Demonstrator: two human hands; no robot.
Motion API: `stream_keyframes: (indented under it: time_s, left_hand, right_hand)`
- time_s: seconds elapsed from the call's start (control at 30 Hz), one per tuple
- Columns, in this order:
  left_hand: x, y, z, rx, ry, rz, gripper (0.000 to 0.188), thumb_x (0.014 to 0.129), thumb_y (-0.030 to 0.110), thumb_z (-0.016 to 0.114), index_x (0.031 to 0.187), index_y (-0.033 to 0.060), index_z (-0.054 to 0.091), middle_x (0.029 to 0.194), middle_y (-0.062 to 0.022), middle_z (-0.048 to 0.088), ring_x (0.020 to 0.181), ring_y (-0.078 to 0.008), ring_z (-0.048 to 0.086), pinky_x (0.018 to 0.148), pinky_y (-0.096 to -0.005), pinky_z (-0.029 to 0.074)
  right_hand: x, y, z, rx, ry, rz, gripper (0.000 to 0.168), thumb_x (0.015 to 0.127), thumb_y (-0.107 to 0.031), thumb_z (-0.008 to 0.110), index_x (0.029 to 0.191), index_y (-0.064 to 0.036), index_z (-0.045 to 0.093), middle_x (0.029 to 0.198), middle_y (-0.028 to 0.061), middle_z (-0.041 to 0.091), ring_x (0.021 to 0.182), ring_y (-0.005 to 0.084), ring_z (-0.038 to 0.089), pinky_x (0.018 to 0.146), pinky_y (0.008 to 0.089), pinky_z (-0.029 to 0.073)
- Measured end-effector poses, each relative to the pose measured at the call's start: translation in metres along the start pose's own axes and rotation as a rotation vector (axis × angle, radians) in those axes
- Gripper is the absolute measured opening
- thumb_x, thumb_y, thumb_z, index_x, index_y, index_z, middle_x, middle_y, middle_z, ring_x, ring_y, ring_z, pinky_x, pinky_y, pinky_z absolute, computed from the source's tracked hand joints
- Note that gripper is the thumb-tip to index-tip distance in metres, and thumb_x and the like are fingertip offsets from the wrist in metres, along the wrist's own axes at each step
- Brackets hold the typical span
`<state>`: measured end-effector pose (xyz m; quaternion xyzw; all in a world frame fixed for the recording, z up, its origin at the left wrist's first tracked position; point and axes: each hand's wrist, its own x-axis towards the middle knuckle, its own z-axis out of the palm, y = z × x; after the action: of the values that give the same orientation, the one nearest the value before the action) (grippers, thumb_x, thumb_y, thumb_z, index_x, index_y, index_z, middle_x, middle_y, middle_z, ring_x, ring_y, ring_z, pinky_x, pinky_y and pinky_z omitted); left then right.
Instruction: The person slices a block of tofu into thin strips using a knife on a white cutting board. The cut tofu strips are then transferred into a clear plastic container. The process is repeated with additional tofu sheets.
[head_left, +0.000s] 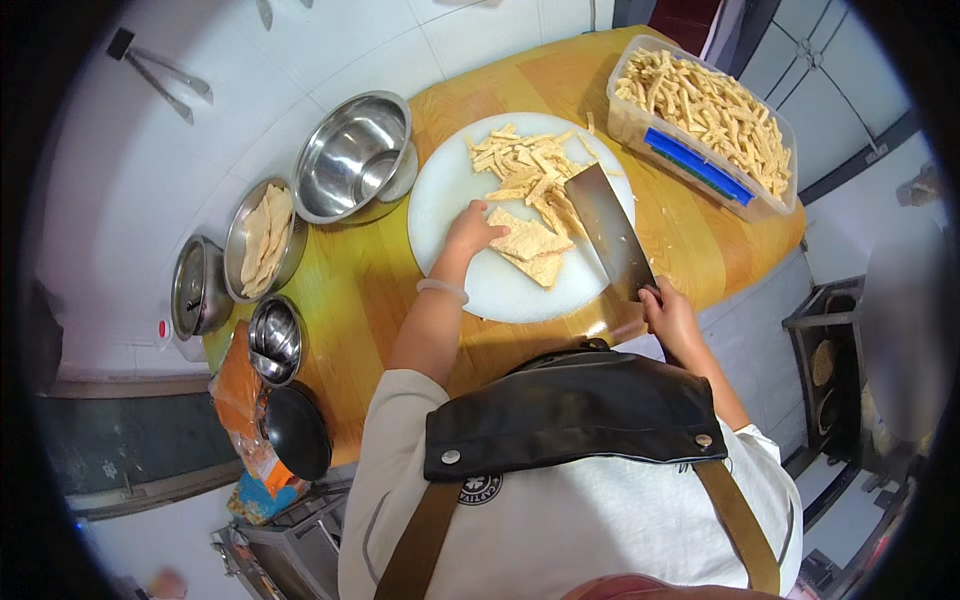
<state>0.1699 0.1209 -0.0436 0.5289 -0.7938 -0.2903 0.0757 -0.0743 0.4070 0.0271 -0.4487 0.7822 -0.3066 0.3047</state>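
My left hand (474, 227) is at the left edge of two overlapping, rough-textured pale yellow food sheets (531, 238), with the sheets' corner between thumb and fingers. They lie on a round white cutting board (442, 180). My right hand (667, 311) grips the handle of a broad cleaver (611, 229). Its dark blade slants over the board's right side, to the right of the sheets and apart from them. Beyond the sheets spreads a loose pile of cut strips (517, 157) of similar colour, some of it near the blade's far end.
A clear plastic bin (622, 120) heaped with strips stands at the table's far right. On the left are a large steel bowl (337, 161), a bowl of folded pale sheets (262, 240), smaller steel bowls (276, 334), a dark round lid or pan (298, 431) and an orange-brown package (238, 382).
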Motion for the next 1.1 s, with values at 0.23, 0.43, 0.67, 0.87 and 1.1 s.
stream_keyframes:
  time_s: [0.23,0.43,0.67,0.87,1.1]
  left_hand:
    - [-0.015,0.004,-0.02,-0.776,-0.322,-0.125,0.05,0.077,0.02,0.073,0.115,-0.0024,0.049,0.105,-0.0095,0.06,0.098,-0.0168,0.057,0.082,-0.0287,0.045]
    - [-0.058,-0.02,-0.092,-1.144,-0.345,0.106,0.042,0.084,0.009,0.062,0.122,0.003,0.046,0.11,-0.0069,0.058,0.102,-0.0139,0.055,0.087,-0.028,0.043]
    - [-0.039,0.019,-0.084,-0.595,-0.78,0.156,0.044,0.08,0.016,0.069,0.118,0.0057,0.052,0.112,-0.0063,0.056,0.108,-0.0153,0.051,0.093,-0.0301,0.041]
    - [-0.051,0.024,-0.02,-0.077,-0.297,0.181,0.066,0.07,0.03,0.077,0.126,0.0072,0.05,0.123,-0.0144,0.053,0.12,-0.0293,0.045,0.099,-0.0382,0.037]
    - [-0.124,0.018,0.0,0.412,0.014,0.317,0.092,0.064,0.037,0.078,0.141,0.0091,0.035,0.124,-0.0175,0.048,0.112,-0.0385,0.047,0.096,-0.043,0.039]
  right_hand:
    - [0.003,0.008,0.002,0.011,0.072,-0.046,0.022,0.089,-0.021,0.058,0.091,0.0,0.054,0.079,0.0209,0.065,0.07,0.038,0.063,0.06,0.0429,0.048]
    - [0.0,-0.013,0.001,0.071,-0.034,-0.041,0.022,0.09,-0.021,0.056,0.092,0.001,0.053,0.078,0.0208,0.065,0.068,0.0348,0.064,0.059,0.0426,0.048]
    - [0.022,-0.039,0.008,-0.141,-0.371,-0.039,0.025,0.09,-0.023,0.051,0.098,0.0,0.055,0.076,0.0204,0.063,0.068,0.0352,0.063,0.064,0.0445,0.048]
    - [0.028,-0.038,0.01,-0.444,-0.145,-0.135,0.022,0.088,-0.022,0.05,0.095,-0.002,0.056,0.077,0.0219,0.063,0.073,0.0393,0.062,0.066,0.0482,0.048]
    - [0.018,-0.047,0.017,-0.551,-0.133,-0.144,0.019,0.087,-0.02,0.05,0.093,-0.002,0.055,0.073,0.0205,0.063,0.07,0.0372,0.062,0.063,0.0475,0.048]
